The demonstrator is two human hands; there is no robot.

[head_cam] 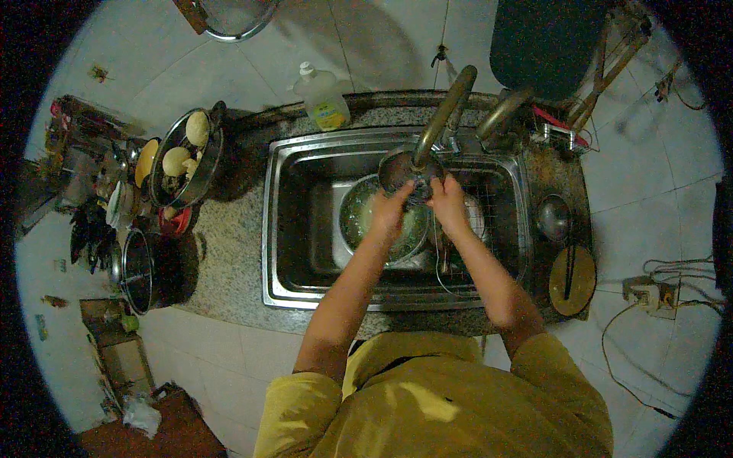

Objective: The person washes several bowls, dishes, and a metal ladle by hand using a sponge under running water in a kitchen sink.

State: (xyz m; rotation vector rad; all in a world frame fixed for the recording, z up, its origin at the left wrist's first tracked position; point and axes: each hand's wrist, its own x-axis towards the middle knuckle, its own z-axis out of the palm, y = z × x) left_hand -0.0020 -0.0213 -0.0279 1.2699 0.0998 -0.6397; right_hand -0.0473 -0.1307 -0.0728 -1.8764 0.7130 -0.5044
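Under the spout of the metal faucet [441, 117], both hands grip a dark round bowl-like vessel [394, 166] by its near side. My left hand [390, 210] is at its left and my right hand [450, 201] at its right, their fingers partly hidden against it. Below them, a large round basin [352, 212] with pale green, wet-looking contents stands in the stainless steel sink [270, 240]. My left forearm covers part of that basin. To its right is a wire rack [504, 197], with a pale round dish [475, 214] partly seen beside my right wrist.
A dish soap bottle [326, 103] stands behind the sink. At left on the granite counter [229, 252] are a metal pan [215, 166] holding pale round items and a deep pot [150, 275]. At right lie a metal bowl [553, 217] and a yellowish plate [583, 286] with chopsticks [568, 275].
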